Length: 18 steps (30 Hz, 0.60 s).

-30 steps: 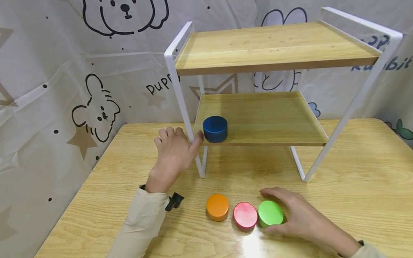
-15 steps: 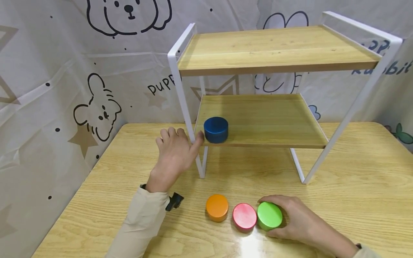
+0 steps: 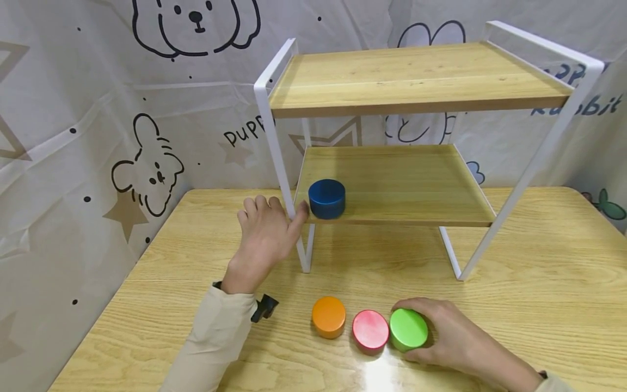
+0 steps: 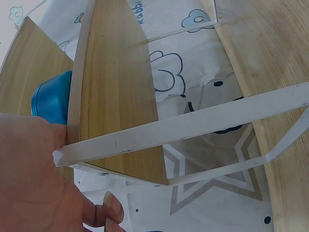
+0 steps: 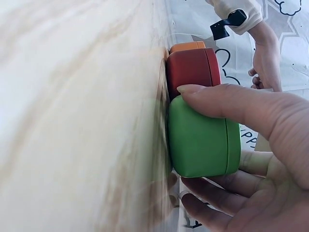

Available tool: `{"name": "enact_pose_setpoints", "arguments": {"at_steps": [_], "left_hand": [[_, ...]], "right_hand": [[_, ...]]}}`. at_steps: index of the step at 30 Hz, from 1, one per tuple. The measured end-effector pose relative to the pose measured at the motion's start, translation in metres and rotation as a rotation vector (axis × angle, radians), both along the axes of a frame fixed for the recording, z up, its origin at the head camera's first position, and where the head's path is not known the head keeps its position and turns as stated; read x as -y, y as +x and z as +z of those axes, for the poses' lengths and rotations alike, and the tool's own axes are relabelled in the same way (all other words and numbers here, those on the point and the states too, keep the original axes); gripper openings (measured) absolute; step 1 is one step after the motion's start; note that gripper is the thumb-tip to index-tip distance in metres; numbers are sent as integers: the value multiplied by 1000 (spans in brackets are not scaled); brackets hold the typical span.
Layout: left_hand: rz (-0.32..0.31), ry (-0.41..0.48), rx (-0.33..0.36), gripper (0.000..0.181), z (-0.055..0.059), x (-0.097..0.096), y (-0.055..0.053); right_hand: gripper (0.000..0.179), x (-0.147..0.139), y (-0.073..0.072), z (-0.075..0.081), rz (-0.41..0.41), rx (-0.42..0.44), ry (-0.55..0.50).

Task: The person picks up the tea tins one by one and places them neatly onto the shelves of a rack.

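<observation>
My right hand holds a green round lidded box on the tabletop, thumb on one side and fingers on the other. In the right wrist view the green box stands upright, its lid seam showing. Left of it stand a red round box, very close, and an orange one. A blue round box sits at the left front corner of the lower shelf. My left hand grips the left front post of the white-framed rack, thumb beside the blue box. Its fingertips are partly hidden.
The rack has an upper wooden board and a lower board, and stands on a wooden table. Behind hangs a printed cloth with cartoon animals. A small black device sits at my left wrist.
My right hand has closed in around the green box, its fingers now against it. The left hand stays on the rack post. The view shifts slightly.
</observation>
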<state>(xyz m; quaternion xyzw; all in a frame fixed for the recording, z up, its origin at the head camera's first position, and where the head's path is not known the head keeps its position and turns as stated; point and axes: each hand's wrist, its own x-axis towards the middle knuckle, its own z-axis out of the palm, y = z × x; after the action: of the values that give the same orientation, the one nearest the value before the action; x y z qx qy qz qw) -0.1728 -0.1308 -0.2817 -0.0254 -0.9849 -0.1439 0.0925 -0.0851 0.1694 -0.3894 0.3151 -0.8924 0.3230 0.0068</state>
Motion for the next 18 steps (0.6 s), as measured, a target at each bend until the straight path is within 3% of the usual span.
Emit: {"name": "enact_pose_setpoints", "arguments": {"at_steps": [9, 18], "left_hand": [[3, 2, -2, 58, 0, -1, 0], [2, 10, 1, 58, -1, -1, 0]], "right_hand": [[59, 0, -1, 1, 8, 4, -11], [62, 1, 0, 1, -16, -64, -53]]}}
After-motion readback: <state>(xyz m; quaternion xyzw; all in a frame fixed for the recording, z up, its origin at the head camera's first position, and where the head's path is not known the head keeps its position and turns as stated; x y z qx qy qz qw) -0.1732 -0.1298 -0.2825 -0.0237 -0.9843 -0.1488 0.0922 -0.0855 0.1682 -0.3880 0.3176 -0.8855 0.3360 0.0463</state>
